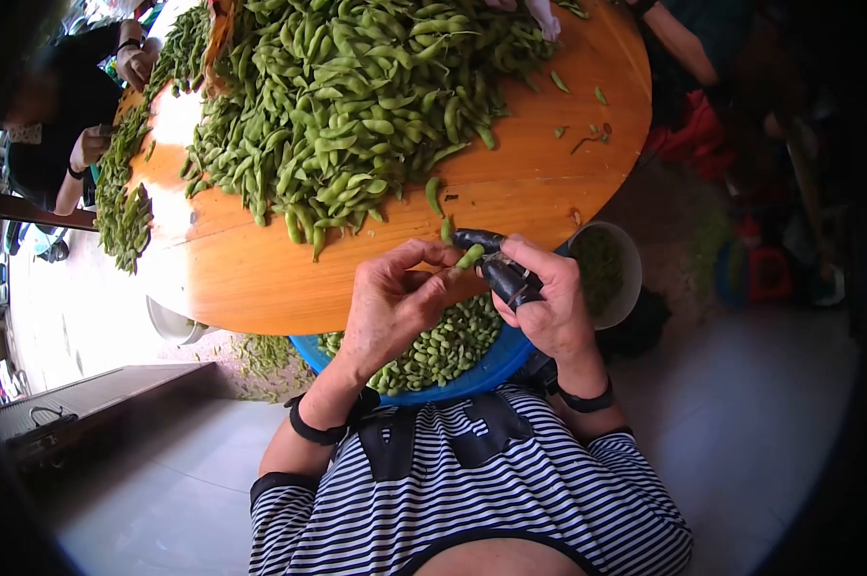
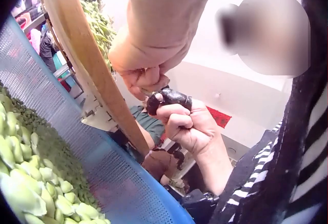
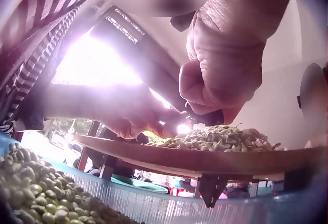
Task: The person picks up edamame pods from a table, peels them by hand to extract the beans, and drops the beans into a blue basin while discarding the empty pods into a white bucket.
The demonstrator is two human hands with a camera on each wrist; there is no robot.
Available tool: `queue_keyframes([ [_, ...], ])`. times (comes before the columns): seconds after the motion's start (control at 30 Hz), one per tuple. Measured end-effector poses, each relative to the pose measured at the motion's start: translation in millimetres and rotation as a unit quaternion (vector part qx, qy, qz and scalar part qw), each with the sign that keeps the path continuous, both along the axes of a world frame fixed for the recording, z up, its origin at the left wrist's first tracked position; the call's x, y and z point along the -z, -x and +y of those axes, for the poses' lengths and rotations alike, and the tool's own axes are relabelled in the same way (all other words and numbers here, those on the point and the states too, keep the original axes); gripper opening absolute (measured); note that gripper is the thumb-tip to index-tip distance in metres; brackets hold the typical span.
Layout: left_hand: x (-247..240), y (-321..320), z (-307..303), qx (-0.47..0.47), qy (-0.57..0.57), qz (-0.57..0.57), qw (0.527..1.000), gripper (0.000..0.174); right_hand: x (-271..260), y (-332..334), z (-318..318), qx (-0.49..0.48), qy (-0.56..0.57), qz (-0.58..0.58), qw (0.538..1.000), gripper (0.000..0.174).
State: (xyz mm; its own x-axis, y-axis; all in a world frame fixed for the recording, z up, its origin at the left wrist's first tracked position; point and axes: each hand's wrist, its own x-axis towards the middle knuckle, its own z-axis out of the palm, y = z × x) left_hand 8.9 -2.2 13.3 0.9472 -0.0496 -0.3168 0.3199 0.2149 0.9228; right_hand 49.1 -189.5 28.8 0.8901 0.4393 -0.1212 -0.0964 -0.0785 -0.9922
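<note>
In the head view my left hand [image 1: 387,305] pinches a green pod [image 1: 470,256] between thumb and fingers. My right hand [image 1: 547,300] meets it at the pod's other end, with black coverings [image 1: 510,284] on its thumb and a finger; its remaining fingers are curled. Both hands are just off the table's near edge, above a blue basket [image 1: 433,392] of shelled green beans [image 1: 438,350]. The left wrist view shows the right hand [image 2: 192,131] with fingers curled beside the left hand [image 2: 151,60]. Beans [image 3: 48,198] lie below the hands in the right wrist view.
A large heap of pods [image 1: 337,106] covers much of the round wooden table [image 1: 539,182]. Another person's hands [image 1: 93,144] are at its left side, beside more pods. A white bucket [image 1: 630,274] stands at right, and pod scraps [image 1: 265,360] lie on the floor at left.
</note>
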Motion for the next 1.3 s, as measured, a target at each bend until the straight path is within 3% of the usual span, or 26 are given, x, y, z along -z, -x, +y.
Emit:
queue_keyframes([
  [0.03, 2, 1, -1, 0.002, -0.01, -0.015, 1.0, 0.012, 1, -1, 0, 0.0, 0.001, 0.0, 1.0, 0.028],
  [0.1, 3, 2, -2, 0.001, 0.004, -0.017, 1.0, 0.011, 5, -3, -2, -0.013, 0.077, -0.146, 0.986, 0.029],
  [0.17, 1, 2, 0, 0.002, 0.017, -0.02, 1.0, 0.011, 7, -4, -4, -0.019, 0.064, -0.161, 0.985, 0.029],
  [0.23, -3, 0, 6, 0.041, 0.171, 0.058, 0.983, 0.011, 9, -3, -10, -0.025, 0.052, -0.177, 0.983, 0.029],
  [0.27, 1, 1, 7, 0.041, 0.172, 0.059, 0.983, 0.011, 10, 0, -14, -0.057, -0.099, -0.032, 0.993, 0.028],
  [0.3, 8, 3, 7, 0.076, 0.278, 0.068, 0.955, 0.009, 12, 2, -17, -0.087, -0.245, 0.114, 0.959, 0.028],
  [0.33, 15, 4, 7, 0.109, 0.38, 0.076, 0.915, 0.007, 16, 2, -17, -0.087, -0.246, 0.114, 0.959, 0.028],
  [0.4, 20, 4, 5, 0.12, 0.393, 0.072, 0.909, 0.007, 24, 1, -17, -0.109, -0.35, 0.143, 0.919, 0.025],
  [0.43, 16, 4, 1, 0.097, 0.374, 0.064, 0.92, 0.007, 21, 3, -16, -0.108, -0.349, 0.143, 0.92, 0.025],
  [0.5, 12, 5, -7, 0.063, 0.32, 0.015, 0.945, 0.008, 10, 8, -10, -0.005, -0.172, 0.049, 0.984, 0.025],
  [0.53, 11, 6, -12, 0.063, 0.32, 0.015, 0.945, 0.008, 7, 9, -8, -0.005, -0.173, 0.049, 0.984, 0.025],
  [0.6, 9, 9, -19, -0.005, 0.122, -0.042, 0.992, 0.009, 2, 10, -4, -0.006, -0.005, -0.068, 0.998, 0.029],
  [0.67, 10, 11, -16, 0.005, 0.118, -0.054, 0.992, 0.01, 4, 11, -5, 0.004, 0.012, -0.057, 0.998, 0.033],
  [0.73, 5, 10, -14, 0.011, 0.105, -0.017, 0.994, 0.013, 4, 12, -5, 0.004, 0.079, -0.161, 0.984, 0.033],
  [0.77, 2, 8, -9, 0.01, 0.105, -0.017, 0.994, 0.013, 7, 13, -6, 0.003, 0.079, -0.161, 0.984, 0.033],
  [0.83, -2, 2, 7, 0.089, 0.127, 0.084, 0.984, 0.022, 16, 16, -9, 0.004, -0.06, 0.025, 0.998, 0.034],
  [0.93, -1, -1, 20, 0.151, 0.136, 0.097, 0.974, 0.028, 6, 15, -7, -0.011, -0.047, 0.089, 0.995, 0.035],
  [0.97, -1, 0, 13, 0.118, 0.101, 0.076, 0.985, 0.028, 8, 15, -4, -0.011, -0.048, 0.089, 0.995, 0.035],
  [1.0, -2, 1, 7, 0.118, 0.101, 0.075, 0.985, 0.028, 11, 17, 2, 0.007, 0.038, -0.065, 0.997, 0.035],
  [1.03, -3, 2, 3, 0.099, 0.077, 0.059, 0.99, 0.027, 13, 18, 8, 0.025, 0.123, -0.216, 0.968, 0.036],
  [1.17, 3, 6, -3, 0.076, 0.057, 0.015, 0.995, 0.027, 8, 32, 20, 0.056, 0.223, -0.307, 0.923, 0.041],
  [1.3, 3, 10, -5, 0.079, 0.053, -0.036, 0.995, 0.03, 9, 36, 23, 0.055, 0.235, -0.317, 0.917, 0.04],
])
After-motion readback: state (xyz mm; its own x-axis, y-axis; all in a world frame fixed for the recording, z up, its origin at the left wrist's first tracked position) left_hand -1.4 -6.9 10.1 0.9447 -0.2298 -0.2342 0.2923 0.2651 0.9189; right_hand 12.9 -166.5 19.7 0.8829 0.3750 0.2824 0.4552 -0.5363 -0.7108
